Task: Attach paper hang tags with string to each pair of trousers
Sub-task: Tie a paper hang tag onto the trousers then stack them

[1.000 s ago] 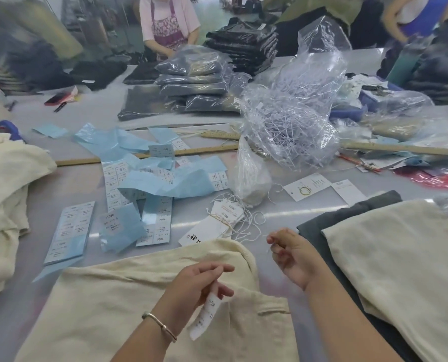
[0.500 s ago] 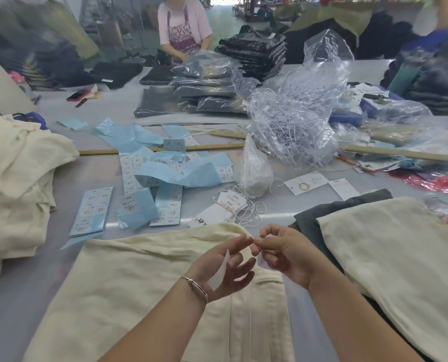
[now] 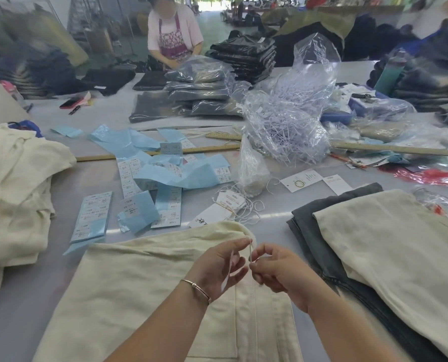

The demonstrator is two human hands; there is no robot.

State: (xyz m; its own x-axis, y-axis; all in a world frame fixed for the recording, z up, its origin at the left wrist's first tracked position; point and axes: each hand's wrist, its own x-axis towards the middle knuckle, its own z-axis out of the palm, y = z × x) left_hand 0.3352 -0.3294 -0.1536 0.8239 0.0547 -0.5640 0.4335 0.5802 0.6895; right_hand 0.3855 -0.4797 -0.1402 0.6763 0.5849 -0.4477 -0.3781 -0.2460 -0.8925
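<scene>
Cream trousers (image 3: pixel 144 288): left hand (image 3: pixel 217 267), right hand (image 3: pixel 275 270), both grips pinching one string (image 3: pixel 250 249).

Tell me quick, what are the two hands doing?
Left hand: pinches the string, with a paper tag against its fingers.
Right hand: pinches the same string.

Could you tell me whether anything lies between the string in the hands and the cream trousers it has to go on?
Nothing visible does. Both hands, left hand and right hand, pinch the string directly above the cream trousers.
</scene>
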